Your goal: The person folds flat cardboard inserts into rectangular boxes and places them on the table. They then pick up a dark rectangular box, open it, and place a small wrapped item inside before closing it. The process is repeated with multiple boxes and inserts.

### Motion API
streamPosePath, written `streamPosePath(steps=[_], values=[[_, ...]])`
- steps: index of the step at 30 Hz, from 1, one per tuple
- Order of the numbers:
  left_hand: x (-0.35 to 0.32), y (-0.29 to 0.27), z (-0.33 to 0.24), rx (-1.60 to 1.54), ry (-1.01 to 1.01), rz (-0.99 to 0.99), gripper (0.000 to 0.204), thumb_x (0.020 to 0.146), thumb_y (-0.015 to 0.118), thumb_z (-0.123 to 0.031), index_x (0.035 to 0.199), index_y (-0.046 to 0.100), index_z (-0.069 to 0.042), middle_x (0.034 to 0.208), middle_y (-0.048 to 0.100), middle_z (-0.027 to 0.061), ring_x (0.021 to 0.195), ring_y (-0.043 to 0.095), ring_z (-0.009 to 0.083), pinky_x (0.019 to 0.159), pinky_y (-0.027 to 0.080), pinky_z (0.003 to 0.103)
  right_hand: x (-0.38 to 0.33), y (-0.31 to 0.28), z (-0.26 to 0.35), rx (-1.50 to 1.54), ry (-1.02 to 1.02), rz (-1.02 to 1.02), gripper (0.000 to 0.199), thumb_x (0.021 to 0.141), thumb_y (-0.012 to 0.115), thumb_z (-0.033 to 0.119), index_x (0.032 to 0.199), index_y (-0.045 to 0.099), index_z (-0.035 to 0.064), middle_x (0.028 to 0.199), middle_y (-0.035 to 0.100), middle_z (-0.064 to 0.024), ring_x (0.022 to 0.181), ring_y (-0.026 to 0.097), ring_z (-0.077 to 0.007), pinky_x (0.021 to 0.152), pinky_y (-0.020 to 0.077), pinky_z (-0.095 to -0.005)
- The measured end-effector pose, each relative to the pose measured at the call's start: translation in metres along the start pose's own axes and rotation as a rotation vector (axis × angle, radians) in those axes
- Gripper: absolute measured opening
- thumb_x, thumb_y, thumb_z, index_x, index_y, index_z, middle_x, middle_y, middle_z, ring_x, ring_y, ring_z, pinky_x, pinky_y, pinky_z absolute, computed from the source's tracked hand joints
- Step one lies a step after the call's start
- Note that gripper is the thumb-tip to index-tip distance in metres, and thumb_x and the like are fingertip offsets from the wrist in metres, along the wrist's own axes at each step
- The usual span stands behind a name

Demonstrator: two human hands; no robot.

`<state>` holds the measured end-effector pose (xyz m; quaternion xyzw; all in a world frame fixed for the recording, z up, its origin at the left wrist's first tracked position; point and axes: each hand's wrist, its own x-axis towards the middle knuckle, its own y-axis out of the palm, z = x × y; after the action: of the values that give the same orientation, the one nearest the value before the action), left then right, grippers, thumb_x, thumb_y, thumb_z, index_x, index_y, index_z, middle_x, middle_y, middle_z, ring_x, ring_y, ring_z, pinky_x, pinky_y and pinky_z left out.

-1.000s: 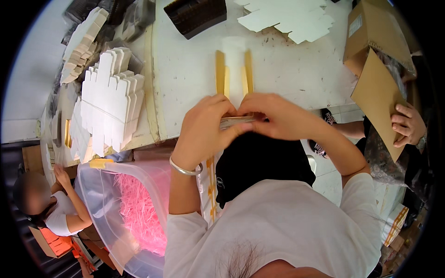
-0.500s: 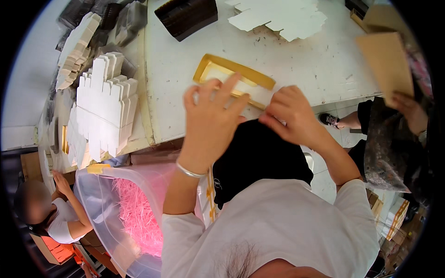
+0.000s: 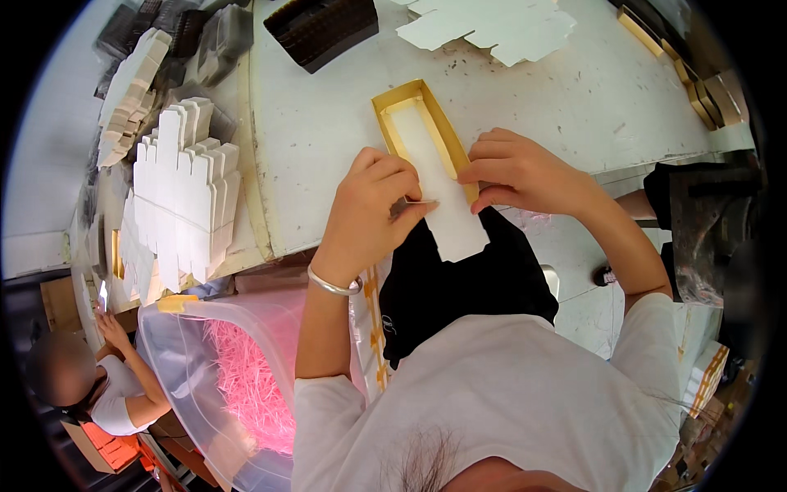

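A long narrow gold box (image 3: pixel 414 123) with a white inside lies open on the white table (image 3: pixel 574 107), its near end at the table's edge. My left hand (image 3: pixel 369 217) pinches the box's near left flap between thumb and fingers. On the near right side, my right hand (image 3: pixel 520 172) grips the box's rim. A white flap of the box (image 3: pixel 455 225) hangs over the table's edge between both hands, above my black apron.
Stacks of flat white die-cut cards (image 3: pixel 184 197) stand at the left. Loose white cards (image 3: pixel 492 25) and a dark brown box (image 3: pixel 324 25) lie at the far side. A clear bin of pink shredded paper (image 3: pixel 242 385) sits lower left. A seated person (image 3: pixel 82 385) is far left.
The flat folded gold piece that both hands held upright has been opened into a box and laid down on the table. Both hands now hold its near end.
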<state>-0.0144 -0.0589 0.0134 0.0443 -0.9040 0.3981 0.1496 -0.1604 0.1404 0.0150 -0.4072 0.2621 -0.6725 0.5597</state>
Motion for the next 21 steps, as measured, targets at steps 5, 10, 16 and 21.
streamPosePath(steps=[5,10,16,21], values=[[0.002,-0.005,0.007,-0.041,-0.022,0.031,0.023,0.063,0.078,-0.006,0.077,0.059,-0.005,0.081,0.061,0.0042,0.083,0.052,0.0246,0.073,0.044,0.033,0.011,-0.005,-0.005,0.021,-0.014,-0.031,0.026,0.074,0.074,0.017,0.092,0.058,0.0074,0.081,0.052,-0.0058,0.081,0.051,-0.0258,0.076,0.0412,-0.0366],[0.001,0.002,-0.004,-0.053,-0.033,-0.029,0.026,0.066,0.076,-0.005,0.088,0.062,-0.007,0.076,0.057,0.0045,0.076,0.052,0.0226,0.068,0.044,0.032,0.012,0.018,-0.001,0.004,0.055,-0.175,0.020,0.075,0.070,0.007,0.081,0.052,0.0078,0.079,0.049,-0.0061,0.078,0.050,-0.0254,0.073,0.0403,-0.0362],[-0.002,0.022,-0.014,0.010,-0.108,-0.132,0.022,0.069,0.072,-0.005,0.090,0.066,-0.007,0.071,0.052,0.0048,0.065,0.052,0.0200,0.060,0.043,0.031,0.013,0.018,0.004,0.083,0.060,-0.177,0.019,0.075,0.066,0.000,0.085,0.053,0.0079,0.080,0.051,-0.0067,0.077,0.050,-0.0274,0.074,0.0413,-0.0365],[-0.004,0.024,-0.010,-0.028,-0.083,-0.124,0.011,0.070,0.072,-0.003,0.080,0.068,-0.004,0.071,0.052,0.0046,0.064,0.054,0.0191,0.058,0.044,0.029,0.000,0.020,0.017,0.075,0.141,-0.201,0.033,0.074,0.064,-0.003,0.105,0.058,0.0069,0.097,0.057,-0.0093,0.088,0.054,-0.0279,0.079,0.0434,-0.0381]])
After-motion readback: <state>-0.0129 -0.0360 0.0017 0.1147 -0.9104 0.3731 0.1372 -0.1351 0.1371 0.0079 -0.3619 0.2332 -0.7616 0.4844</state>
